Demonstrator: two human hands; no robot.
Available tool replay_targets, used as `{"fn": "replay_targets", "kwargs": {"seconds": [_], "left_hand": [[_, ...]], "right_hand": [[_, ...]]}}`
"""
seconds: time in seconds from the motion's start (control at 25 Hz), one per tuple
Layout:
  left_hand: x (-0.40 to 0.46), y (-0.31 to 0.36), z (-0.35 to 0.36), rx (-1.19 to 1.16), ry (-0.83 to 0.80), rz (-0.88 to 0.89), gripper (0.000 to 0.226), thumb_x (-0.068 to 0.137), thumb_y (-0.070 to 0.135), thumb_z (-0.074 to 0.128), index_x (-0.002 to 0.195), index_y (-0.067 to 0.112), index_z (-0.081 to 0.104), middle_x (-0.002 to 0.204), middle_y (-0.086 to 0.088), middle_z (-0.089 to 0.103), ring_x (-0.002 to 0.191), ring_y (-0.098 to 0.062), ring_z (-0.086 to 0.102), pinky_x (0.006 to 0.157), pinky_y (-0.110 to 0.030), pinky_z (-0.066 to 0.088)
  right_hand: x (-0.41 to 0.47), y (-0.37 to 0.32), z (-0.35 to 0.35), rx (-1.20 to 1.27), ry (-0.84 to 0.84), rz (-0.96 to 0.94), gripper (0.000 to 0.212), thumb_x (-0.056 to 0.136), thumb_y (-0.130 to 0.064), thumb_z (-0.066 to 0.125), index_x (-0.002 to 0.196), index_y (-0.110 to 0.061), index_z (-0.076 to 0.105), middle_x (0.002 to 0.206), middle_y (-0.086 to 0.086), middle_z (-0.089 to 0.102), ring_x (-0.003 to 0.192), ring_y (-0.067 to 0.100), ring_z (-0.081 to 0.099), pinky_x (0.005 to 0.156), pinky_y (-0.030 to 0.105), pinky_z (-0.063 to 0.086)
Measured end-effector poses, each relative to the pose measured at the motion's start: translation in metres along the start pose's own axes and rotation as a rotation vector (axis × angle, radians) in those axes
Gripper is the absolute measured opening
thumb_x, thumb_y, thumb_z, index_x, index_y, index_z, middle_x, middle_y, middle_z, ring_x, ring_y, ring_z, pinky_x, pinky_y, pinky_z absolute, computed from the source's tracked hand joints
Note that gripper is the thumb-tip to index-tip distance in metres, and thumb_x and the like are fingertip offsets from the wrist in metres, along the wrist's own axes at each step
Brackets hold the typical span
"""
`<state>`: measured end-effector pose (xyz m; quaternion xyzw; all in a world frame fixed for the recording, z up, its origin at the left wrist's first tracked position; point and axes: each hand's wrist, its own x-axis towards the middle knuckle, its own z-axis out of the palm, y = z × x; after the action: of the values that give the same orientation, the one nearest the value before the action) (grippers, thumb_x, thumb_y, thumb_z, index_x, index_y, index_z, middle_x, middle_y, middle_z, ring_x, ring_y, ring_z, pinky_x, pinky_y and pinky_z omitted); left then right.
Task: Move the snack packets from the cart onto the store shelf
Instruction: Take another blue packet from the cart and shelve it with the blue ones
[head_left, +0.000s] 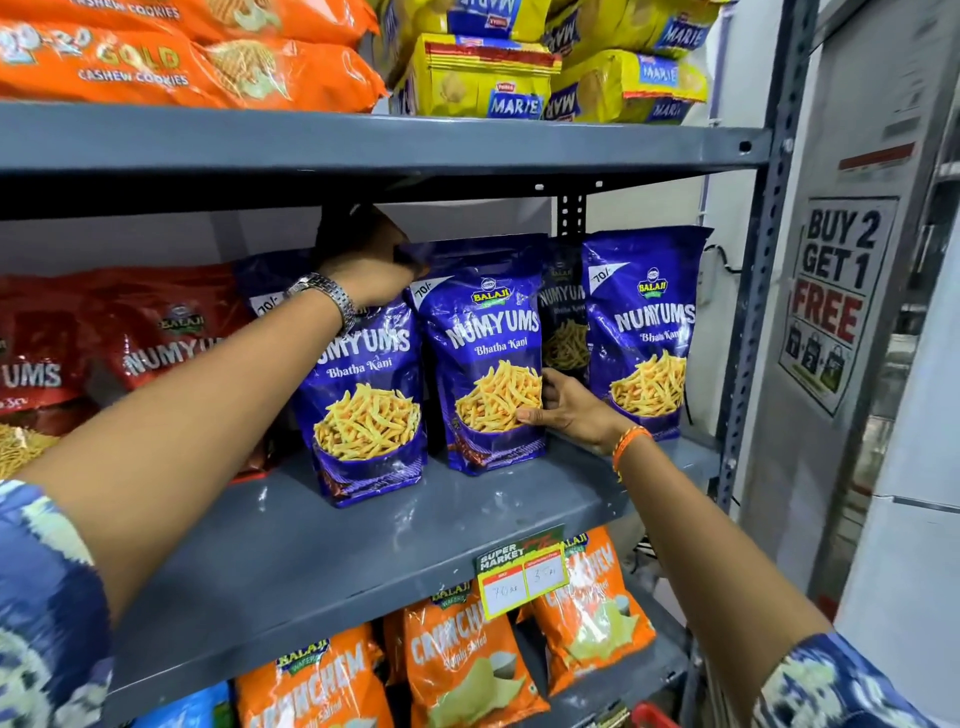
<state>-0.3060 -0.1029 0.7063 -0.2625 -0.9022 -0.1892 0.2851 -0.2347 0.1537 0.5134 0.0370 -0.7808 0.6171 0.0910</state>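
Observation:
Several blue Numyums snack packets stand upright on the grey middle shelf (395, 540). My left hand (371, 260), with a metal watch on the wrist, grips the top edge of the left blue packet (363, 405), up under the shelf above. My right hand (569, 408) holds the lower right side of the middle blue packet (485, 358), thumb across its front. A third blue packet (647, 332) stands at the right, with another (563, 322) behind it. The cart is mostly out of view.
Red Numyums packets (156, 332) fill the shelf's left part. Orange cookie packs (182, 62) and yellow Marie packs (519, 73) lie on the shelf above. Orange Crunchem bags (467, 670) sit below. A price tag (522, 577) hangs on the shelf's front edge. The upright post (763, 260) and a promo poster (831, 296) stand at the right.

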Motion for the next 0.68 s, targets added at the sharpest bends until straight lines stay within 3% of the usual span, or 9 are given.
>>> {"fn": "replay_targets", "kwargs": {"seconds": [0.12,0.28,0.36,0.44,0.56,0.6,0.68], "left_hand": [[-0.005,0.004,-0.003,-0.045,0.001,-0.017,0.035,0.091,0.041,0.072,0.114,0.015,0.074,0.126,-0.012,0.07,0.115,-0.03,0.067,0.099,-0.035,0.053],[-0.028,0.015,-0.001,0.009,0.135,0.03,0.048,0.089,0.05,0.069,0.132,0.029,0.063,0.148,-0.003,0.055,0.139,-0.029,0.052,0.112,-0.037,0.043],[-0.049,0.023,0.002,0.025,0.215,0.036,0.05,0.086,0.054,0.068,0.131,0.031,0.064,0.145,-0.002,0.059,0.139,-0.03,0.052,0.116,-0.039,0.042],[-0.078,0.032,0.01,-0.07,0.285,0.012,0.048,0.082,0.054,0.066,0.126,0.033,0.067,0.14,0.0,0.064,0.138,-0.029,0.053,0.119,-0.035,0.036],[-0.143,0.048,0.048,-0.327,0.422,0.024,0.033,0.079,0.047,0.068,0.105,0.03,0.074,0.124,0.004,0.069,0.127,-0.021,0.057,0.108,-0.009,0.027],[-0.171,0.056,0.067,-0.418,0.461,0.08,0.024,0.079,0.038,0.071,0.098,0.025,0.075,0.115,0.001,0.071,0.118,-0.021,0.062,0.105,-0.011,0.031],[-0.234,0.077,0.111,-0.609,0.449,0.233,0.009,0.081,0.016,0.075,0.089,0.011,0.073,0.099,-0.008,0.072,0.1,-0.026,0.066,0.097,-0.034,0.047]], "right_hand": [[-0.012,-0.009,0.001,0.008,0.096,-0.016,0.082,0.083,0.009,0.075,0.152,-0.001,0.031,0.139,0.02,0.059,0.123,0.026,0.062,0.097,0.029,0.058],[-0.044,-0.016,0.005,-0.183,0.141,-0.004,0.094,0.084,0.0,0.078,0.158,-0.005,0.02,0.161,0.021,0.034,0.15,0.03,0.035,0.12,0.038,0.036],[-0.072,-0.011,0.011,-0.308,0.208,-0.041,0.092,0.085,-0.001,0.077,0.158,-0.004,0.021,0.162,0.02,0.033,0.151,0.028,0.033,0.124,0.04,0.031],[-0.115,0.001,0.015,-0.31,0.341,-0.159,0.077,0.089,-0.002,0.074,0.153,-0.008,0.033,0.157,0.014,0.043,0.146,0.021,0.042,0.119,0.028,0.037],[-0.197,0.058,0.021,-0.251,0.638,-0.273,0.048,0.092,-0.006,0.067,0.136,-0.021,0.055,0.134,0.005,0.064,0.126,0.009,0.062,0.103,0.019,0.052],[-0.226,0.087,0.025,-0.24,0.735,-0.231,0.041,0.092,-0.002,0.067,0.129,-0.018,0.059,0.124,0.006,0.068,0.116,0.005,0.066,0.097,0.02,0.054],[-0.281,0.157,0.038,-0.217,0.873,-0.015,0.031,0.089,0.01,0.065,0.117,-0.005,0.064,0.11,0.014,0.071,0.096,0.005,0.07,0.09,0.027,0.057]]}}
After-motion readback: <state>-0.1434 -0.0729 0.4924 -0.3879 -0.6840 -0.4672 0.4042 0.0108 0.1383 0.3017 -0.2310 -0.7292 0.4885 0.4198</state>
